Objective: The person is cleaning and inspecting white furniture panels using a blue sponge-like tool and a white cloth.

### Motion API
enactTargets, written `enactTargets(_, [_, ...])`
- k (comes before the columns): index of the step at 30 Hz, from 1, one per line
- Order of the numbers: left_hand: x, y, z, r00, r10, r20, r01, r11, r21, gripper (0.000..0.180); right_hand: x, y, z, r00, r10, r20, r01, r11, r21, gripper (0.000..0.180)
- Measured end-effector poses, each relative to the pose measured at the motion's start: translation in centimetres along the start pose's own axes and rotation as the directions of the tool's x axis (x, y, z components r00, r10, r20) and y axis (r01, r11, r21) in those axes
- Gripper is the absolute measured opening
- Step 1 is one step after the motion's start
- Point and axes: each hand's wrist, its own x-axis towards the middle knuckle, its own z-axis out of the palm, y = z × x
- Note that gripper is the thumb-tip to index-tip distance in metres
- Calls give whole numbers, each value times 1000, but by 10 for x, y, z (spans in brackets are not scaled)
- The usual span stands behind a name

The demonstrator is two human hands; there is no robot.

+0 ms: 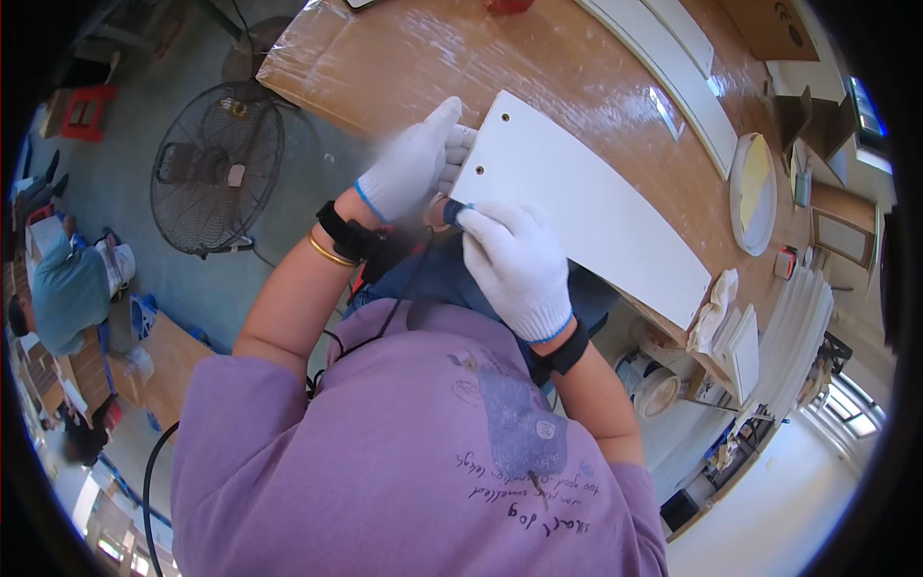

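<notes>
A long white board [586, 207] with two small brass-coloured holes at its left end lies aslant on the table in front of me. My left hand [409, 163], in a white knit glove, is at that end. Its thumb stands apart and its fingers reach to the board's end edge; whether they go beneath it I cannot tell. My right hand [519, 262], gloved likewise, is closed on a small dark-blue piece [452, 212] by the board's near left corner. A round pinkish-brown part shows beside that piece; its kind is unclear.
Under the board is a brown table [385, 67] covered in glossy film. More white panels [673, 77] lie at the far right, near a round dish [753, 192]. A large black fan [219, 168] stands on the floor at left. A person [72, 274] sits farther left.
</notes>
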Motion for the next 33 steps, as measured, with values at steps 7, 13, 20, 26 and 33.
enactTargets(7, [2, 3, 4, 992, 18, -124, -19, 1000, -7, 74, 6, 3, 5, 994, 13, -109, -11, 1000, 18, 26])
enactTargets(13, [8, -10, -13, 944, 322, 74, -322, 847, 423, 74, -7, 5, 7, 993, 28, -115, -30, 999, -12, 27])
enactTargets(20, [18, -29, -35, 910, 383, 157, -385, 643, 662, 73, -52, 13, -14, 976, 113, -189, -126, 990, -60, 28])
enactTargets(26, [25, -24, -29, 974, 65, -219, -36, 990, 135, 70, -18, 9, 3, 969, 75, -236, -72, 997, 23, 23])
enactTargets(33, [7, -6, -17, 993, 47, -110, -41, 997, 60, 71, -48, 18, -4, 944, 177, -277, -207, 975, -82, 22])
